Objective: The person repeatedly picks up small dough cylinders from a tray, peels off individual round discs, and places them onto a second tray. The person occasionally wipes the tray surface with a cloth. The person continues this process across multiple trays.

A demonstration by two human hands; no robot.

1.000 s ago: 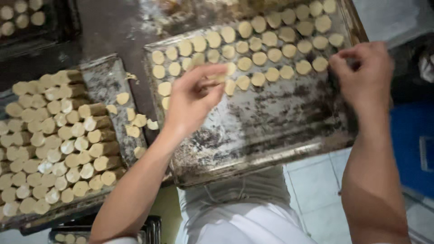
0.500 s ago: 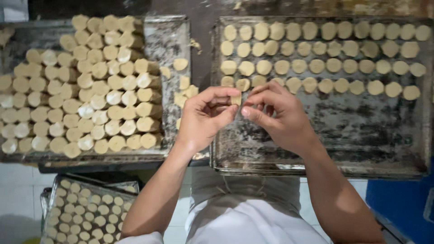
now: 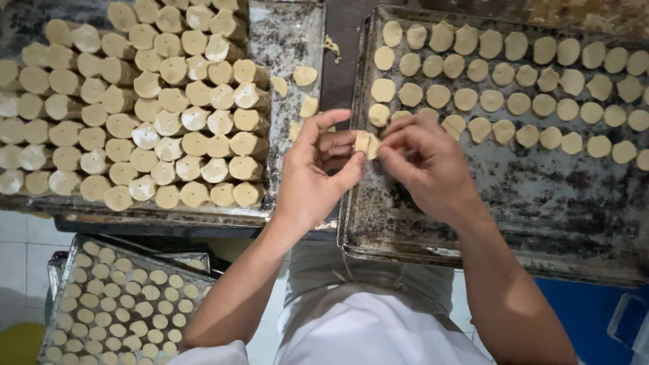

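Both my hands meet over the gap between two metal baking trays. My left hand (image 3: 312, 177) cups a short stack of pale round dough slices (image 3: 366, 143). My right hand (image 3: 424, 164) pinches the end slice of that stack with its fingertips. The right tray (image 3: 541, 209) carries three rows of flat dough discs (image 3: 503, 101) along its far side. The left tray (image 3: 294, 40) is packed with dough stacks lying on their sides (image 3: 135, 108), and a few loose discs (image 3: 304, 76) lie beside them.
A third tray (image 3: 67, 260) filled with small dough discs sits lower down at the bottom left, over a white tiled floor. A blue container (image 3: 595, 318) stands at the bottom right. My white apron fills the bottom centre.
A second ago my right hand was at the far right of the tray; it has come back to meet the left hand. Both now hold the dough stack together.
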